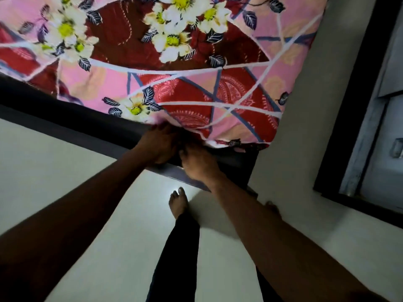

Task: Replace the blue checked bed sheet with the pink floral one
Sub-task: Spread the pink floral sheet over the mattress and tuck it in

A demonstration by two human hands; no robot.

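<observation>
**Pink floral sheet at the bed's corner**

Pink floral sheet covers the mattress, filling the view from 10 to 2 o'clock. Both hands meet at centre, on its hem above the dark bed frame. Left hand pinches the sheet's edge. Right hand reaches under the hem, fingers hidden; its grip cannot be told. A bare foot stands on the pale floor at 6 o'clock.

Soft printed cloth sheet; glossy floor.
</observation>
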